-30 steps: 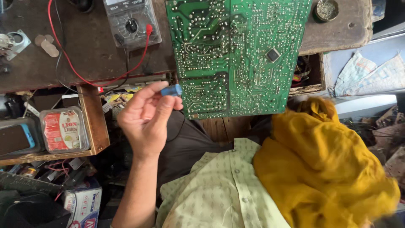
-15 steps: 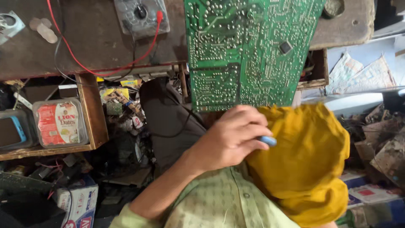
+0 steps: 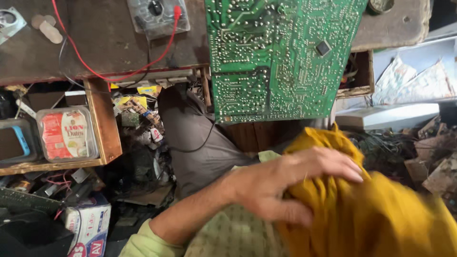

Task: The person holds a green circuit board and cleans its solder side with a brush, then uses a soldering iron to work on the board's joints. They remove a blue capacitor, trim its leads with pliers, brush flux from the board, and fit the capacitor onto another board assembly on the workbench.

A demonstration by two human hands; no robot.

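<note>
A left hand lies flat, fingers spread, on a bunched yellow cloth at lower right, below the green circuit board overhanging the bench; gathering the folds first would give a surer grip. No right hand shows.

One head-worn view looks steeply down, close over the workbench edge and lap.

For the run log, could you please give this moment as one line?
left hand: lies over yellow cloth, grip unclear | right hand: out of view | green circuit board: overhangs wooden bench | multimeter: on bench
</note>
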